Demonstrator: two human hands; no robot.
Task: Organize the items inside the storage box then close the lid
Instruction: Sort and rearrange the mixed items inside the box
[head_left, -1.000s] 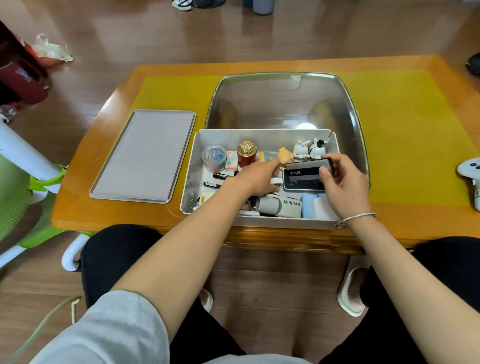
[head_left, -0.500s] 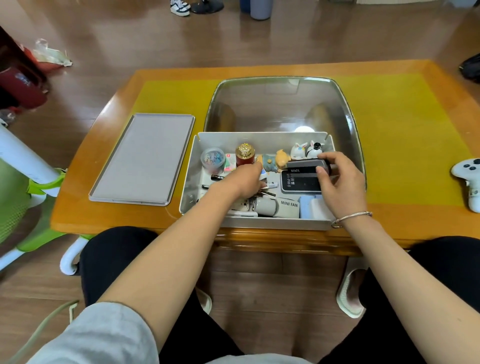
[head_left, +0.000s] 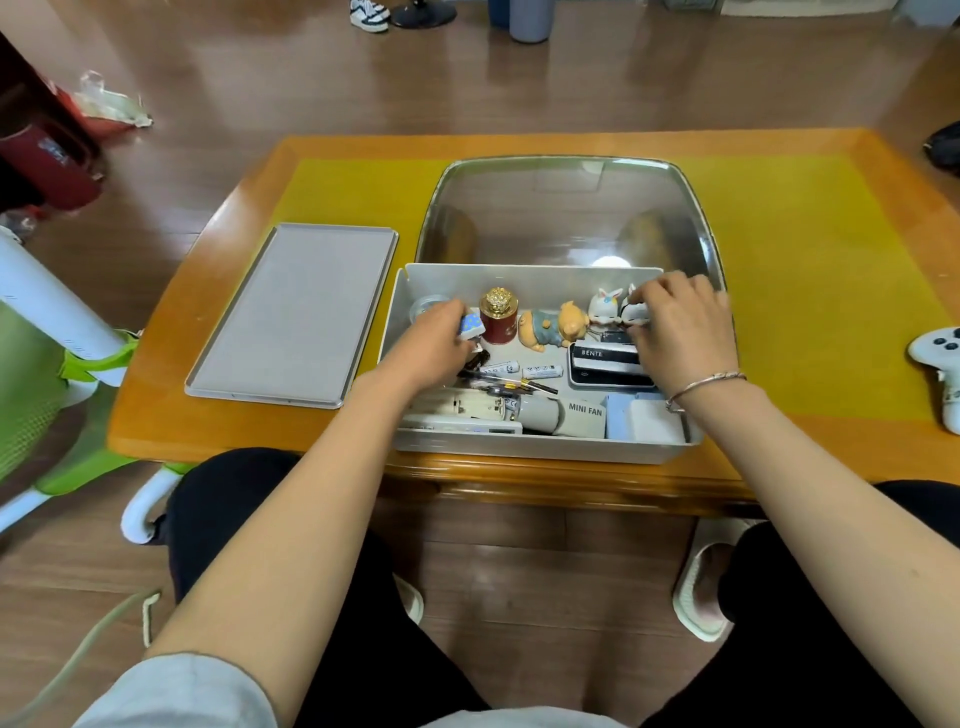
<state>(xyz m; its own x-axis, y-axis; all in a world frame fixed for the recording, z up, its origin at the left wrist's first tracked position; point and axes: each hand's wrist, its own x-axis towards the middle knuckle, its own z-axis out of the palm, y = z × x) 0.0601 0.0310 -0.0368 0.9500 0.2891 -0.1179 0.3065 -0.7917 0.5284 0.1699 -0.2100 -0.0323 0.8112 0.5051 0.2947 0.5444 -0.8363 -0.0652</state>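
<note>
Two hands are working inside the white storage box (head_left: 540, 448), which is sitting on the wooden bench (head_left: 156, 415) at the near edge, with its clear domed lid (head_left: 566, 213) standing open at the 12 o'clock side. The left hand (head_left: 431, 343) is reaching into the box's 9 o'clock end, its fingers (head_left: 457, 317) curling round a small blue-patterned item (head_left: 471, 325), just beside a red jar with a gold cap (head_left: 498, 322). The right hand (head_left: 680, 332) is lying over the 2 o'clock corner, its fingers (head_left: 649, 296) closing on a black-and-white figurine (head_left: 635, 312), which is standing next to a white rabbit figurine (head_left: 605, 306). An orange bear figurine (head_left: 556, 327) is lying on its side between the jar and the rabbit. A black device marked BENTE (head_left: 605, 364) is resting flat just below the right hand. Two white batteries (head_left: 524, 370) are lying at the box's centre, and a grey tube marked MINI FAN (head_left: 566, 415) is lying along the 6 o'clock wall, beside a pale blue block (head_left: 618, 415). A grey tray (head_left: 296, 312) is lying on the bench at 9 o'clock from the box, apart from it. A white game controller (head_left: 940, 358) is lying at the bench's 3 o'clock edge, well apart from the box. A bracelet (head_left: 701, 384) is circling the right wrist.
</note>
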